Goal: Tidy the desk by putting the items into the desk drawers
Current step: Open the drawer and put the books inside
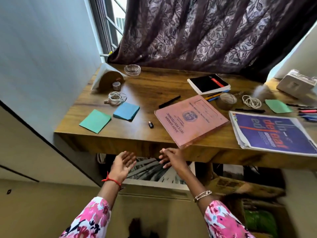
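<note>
Both my hands reach under the front edge of the wooden desk (106, 136). My left hand (122, 164) is open, palm turned inward, holding nothing. My right hand (171, 158) is open with fingers spread, just below the desk's front panel and above an open drawer (154, 183) that holds striped papers. On the desk lie a pink record book (190, 118) overhanging the front edge, a blue magazine (272, 132), a black notebook (209, 83), green (95, 121) and blue (126, 111) sticky pads, a black pen (169, 101) and a small black USB stick (151, 124).
A coiled white cable (117, 97), a glass ashtray (132, 69) and a wooden stand (108, 79) sit at the desk's back left. A tape roll (226, 100), another cable (251, 101), a green pad (277, 105) and several pens (307, 112) lie at the right. A dark curtain (205, 31) hangs behind.
</note>
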The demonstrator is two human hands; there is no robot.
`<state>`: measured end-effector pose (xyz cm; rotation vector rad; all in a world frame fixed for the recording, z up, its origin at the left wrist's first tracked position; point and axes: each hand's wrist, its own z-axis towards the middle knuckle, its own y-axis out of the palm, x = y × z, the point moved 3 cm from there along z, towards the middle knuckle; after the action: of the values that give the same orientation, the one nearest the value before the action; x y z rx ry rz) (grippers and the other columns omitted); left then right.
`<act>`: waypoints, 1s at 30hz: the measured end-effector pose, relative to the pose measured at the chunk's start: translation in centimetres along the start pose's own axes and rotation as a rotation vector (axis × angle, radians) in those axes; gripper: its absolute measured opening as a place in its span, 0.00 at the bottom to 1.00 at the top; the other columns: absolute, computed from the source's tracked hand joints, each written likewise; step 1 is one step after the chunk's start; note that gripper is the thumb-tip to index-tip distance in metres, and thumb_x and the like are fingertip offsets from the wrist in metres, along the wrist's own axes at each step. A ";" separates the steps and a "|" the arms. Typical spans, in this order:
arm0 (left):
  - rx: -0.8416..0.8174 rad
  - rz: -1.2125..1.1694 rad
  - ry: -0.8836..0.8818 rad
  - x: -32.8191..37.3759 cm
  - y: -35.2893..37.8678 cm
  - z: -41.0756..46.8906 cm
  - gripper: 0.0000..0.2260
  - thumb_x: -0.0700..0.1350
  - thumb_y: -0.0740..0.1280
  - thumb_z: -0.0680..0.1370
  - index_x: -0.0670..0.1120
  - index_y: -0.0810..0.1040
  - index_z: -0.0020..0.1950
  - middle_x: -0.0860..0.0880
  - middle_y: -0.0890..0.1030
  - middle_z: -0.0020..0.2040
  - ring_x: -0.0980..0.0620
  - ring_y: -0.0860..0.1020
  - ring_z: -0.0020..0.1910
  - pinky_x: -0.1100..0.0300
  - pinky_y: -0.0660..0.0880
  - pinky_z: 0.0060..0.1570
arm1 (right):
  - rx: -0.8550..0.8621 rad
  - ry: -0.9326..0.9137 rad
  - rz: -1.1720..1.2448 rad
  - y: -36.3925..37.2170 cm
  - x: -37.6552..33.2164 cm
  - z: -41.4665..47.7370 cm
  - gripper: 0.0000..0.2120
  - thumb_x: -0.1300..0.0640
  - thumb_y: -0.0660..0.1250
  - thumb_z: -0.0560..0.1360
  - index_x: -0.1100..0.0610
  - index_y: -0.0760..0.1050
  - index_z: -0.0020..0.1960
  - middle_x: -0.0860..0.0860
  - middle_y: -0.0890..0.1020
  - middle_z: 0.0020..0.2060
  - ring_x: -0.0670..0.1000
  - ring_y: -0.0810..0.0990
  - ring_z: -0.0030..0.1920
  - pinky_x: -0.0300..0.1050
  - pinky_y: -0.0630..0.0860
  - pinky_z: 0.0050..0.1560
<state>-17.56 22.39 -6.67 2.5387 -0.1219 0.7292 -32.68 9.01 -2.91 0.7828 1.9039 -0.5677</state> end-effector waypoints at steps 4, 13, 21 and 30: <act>0.034 -0.033 -0.104 -1.3 -0.9 1.5 0.13 0.48 0.56 0.81 0.41 0.72 0.44 0.39 0.75 0.60 0.41 0.75 0.57 0.49 0.66 0.65 | 0.041 0.384 0.470 0.4 3.5 1.7 0.13 0.56 0.54 0.81 0.62 0.72 0.46 0.60 0.79 0.40 0.57 0.80 0.39 0.49 0.78 0.39; 0.140 -0.254 -0.206 -2.5 -1.4 5.9 0.24 0.58 0.54 0.79 0.38 0.71 0.57 0.36 0.73 0.62 0.39 0.67 0.68 0.43 0.63 0.67 | 0.316 0.496 1.067 -0.2 8.1 5.5 0.16 0.52 0.54 0.80 0.64 0.68 0.58 0.65 0.67 0.68 0.64 0.67 0.68 0.61 0.66 0.65; 0.045 -0.426 -0.150 -1.4 -0.5 9.0 0.25 0.65 0.53 0.75 0.47 0.71 0.59 0.47 0.75 0.55 0.47 0.72 0.57 0.47 0.58 0.71 | 0.413 0.407 1.323 -0.1 9.2 8.4 0.21 0.46 0.52 0.78 0.55 0.67 0.66 0.58 0.75 0.57 0.60 0.73 0.60 0.55 0.64 0.68; 0.020 -0.414 -0.128 -2.1 -1.2 8.6 0.23 0.64 0.55 0.75 0.46 0.74 0.51 0.45 0.74 0.61 0.45 0.74 0.56 0.45 0.64 0.64 | 0.343 0.378 1.286 -0.3 10.2 7.2 0.19 0.43 0.52 0.77 0.56 0.70 0.54 0.58 0.77 0.46 0.57 0.75 0.48 0.59 0.62 0.67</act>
<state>-15.02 19.18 -14.65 2.5093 0.3592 0.4060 -31.88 6.80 -15.17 2.1719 1.2036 0.1018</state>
